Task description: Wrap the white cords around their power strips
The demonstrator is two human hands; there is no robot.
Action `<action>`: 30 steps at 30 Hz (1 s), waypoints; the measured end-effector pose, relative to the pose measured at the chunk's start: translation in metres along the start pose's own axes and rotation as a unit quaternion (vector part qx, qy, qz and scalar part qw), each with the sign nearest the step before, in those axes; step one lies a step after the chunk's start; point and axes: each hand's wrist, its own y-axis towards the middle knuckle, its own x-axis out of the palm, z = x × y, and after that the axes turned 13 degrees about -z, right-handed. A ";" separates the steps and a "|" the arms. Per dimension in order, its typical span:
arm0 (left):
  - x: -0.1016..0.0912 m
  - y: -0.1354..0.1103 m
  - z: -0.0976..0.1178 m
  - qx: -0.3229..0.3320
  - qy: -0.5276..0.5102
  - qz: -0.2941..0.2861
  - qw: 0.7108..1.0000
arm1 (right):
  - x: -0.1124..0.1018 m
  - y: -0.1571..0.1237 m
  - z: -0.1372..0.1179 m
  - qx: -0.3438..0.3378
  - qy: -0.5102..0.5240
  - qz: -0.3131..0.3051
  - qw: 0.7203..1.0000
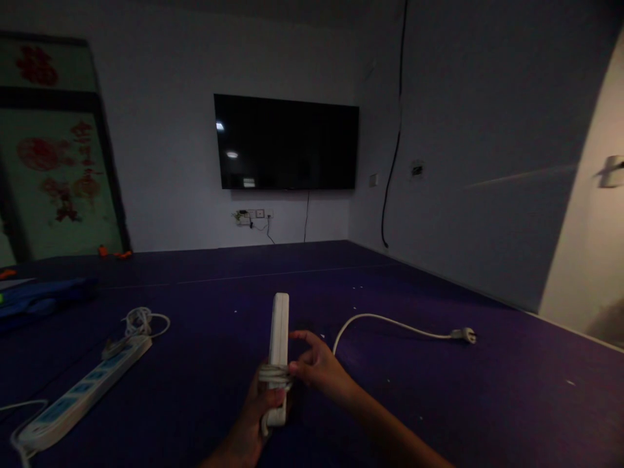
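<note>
A white power strip (279, 322) stands on end in the left hand (256, 416), which is closed around its lower part. Its cord (390, 323) is looped around it at the right hand (316, 370), whose fingers are loosely spread; whether they pinch the cord is unclear. The cord trails right to a plug (463, 335) on the dark purple floor (463, 403). Left of the hands lies 1 more strip (82, 390). Far ahead hangs a TV (287, 143). The dim room blurs detail.
</note>
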 end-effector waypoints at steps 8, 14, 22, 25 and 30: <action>-0.012 0.005 -0.007 -0.036 -0.019 -0.070 0.997 | -0.004 0.000 -0.001 -0.073 -0.016 -0.011 0.997; -0.012 0.004 -0.007 -0.067 -0.036 -0.121 0.990 | 0.002 -0.001 0.002 -0.080 0.114 -0.078 0.987; -0.004 0.004 -0.003 -0.017 -0.015 -0.069 0.997 | 0.009 -0.001 0.002 -0.075 0.104 0.039 0.991; 0.005 0.001 0.001 -0.005 0.025 -0.028 0.999 | 0.012 -0.002 -0.005 -0.077 0.078 0.079 0.991; 0.007 0.006 -0.001 0.027 0.145 0.032 0.989 | 0.021 -0.005 -0.011 -0.080 0.063 0.100 0.990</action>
